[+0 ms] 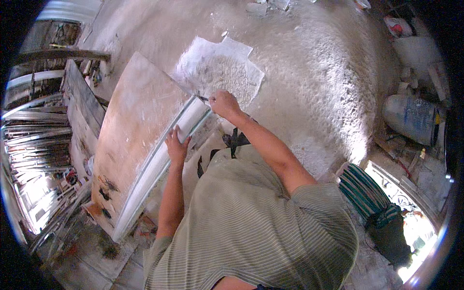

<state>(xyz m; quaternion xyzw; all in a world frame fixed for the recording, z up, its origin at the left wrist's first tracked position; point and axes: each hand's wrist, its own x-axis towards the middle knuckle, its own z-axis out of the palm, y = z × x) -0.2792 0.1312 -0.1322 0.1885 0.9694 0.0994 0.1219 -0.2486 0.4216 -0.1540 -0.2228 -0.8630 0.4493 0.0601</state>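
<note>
A long white moulding [153,166], apparently plaster, lies along the right side of a broad brown board [126,116]. My left hand [178,145] rests on this moulding with its fingers spread, thumb towards the right edge. At the moulding's far end, my right hand [224,103] is closed around a thin dark tool [200,97]. The tool's tip reaches over that end; its exact kind is too small to make out. Just beyond my right hand lies a white sheet [252,62] with a heap of crumbly pale material [224,75] on it.
Long strips [38,145] are stacked at the far left, beside a leaning grey board [84,108]. White powder [338,82] covers the floor to the right. A blue barrel [411,118] lies at the right, and a dark green striped object [369,193] stands near a bright opening.
</note>
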